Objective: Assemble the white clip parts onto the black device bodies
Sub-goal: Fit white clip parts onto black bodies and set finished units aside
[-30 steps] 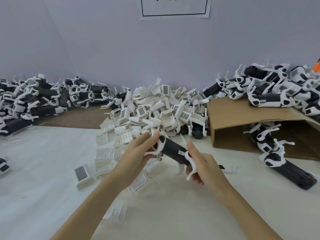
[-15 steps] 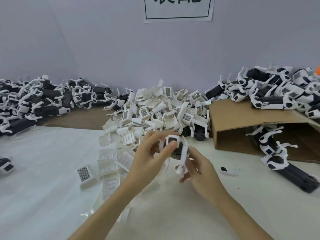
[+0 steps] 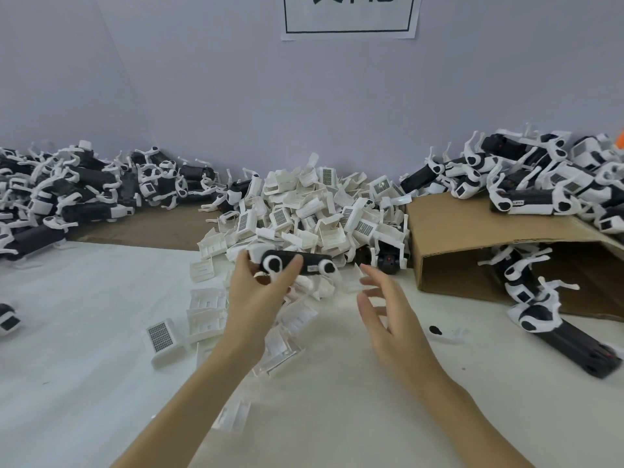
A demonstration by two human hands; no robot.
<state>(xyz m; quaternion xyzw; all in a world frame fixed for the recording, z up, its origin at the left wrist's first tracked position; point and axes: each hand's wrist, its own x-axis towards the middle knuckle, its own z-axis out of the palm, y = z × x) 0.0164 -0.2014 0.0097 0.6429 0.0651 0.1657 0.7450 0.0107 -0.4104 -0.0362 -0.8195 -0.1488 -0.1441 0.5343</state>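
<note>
My left hand (image 3: 256,295) grips a black device body (image 3: 297,262) with white arms, held level above the table in front of the pile of white clip parts (image 3: 314,211). Thumb and fingers curl round its left end. My right hand (image 3: 388,309) hovers just right of it with fingers spread and holds nothing. Loose white clips (image 3: 206,307) lie on the white table cover under and left of my hands.
Black bodies with white parts are heaped at the far left (image 3: 67,194) and on the cardboard box (image 3: 449,238) at the right. Two more lie in front of the box opening (image 3: 553,329). A small loose piece (image 3: 435,330) lies near my right hand.
My right hand has let go of the device body and opened. My left hand has turned the body from end-on to lying level, sideways to me.
</note>
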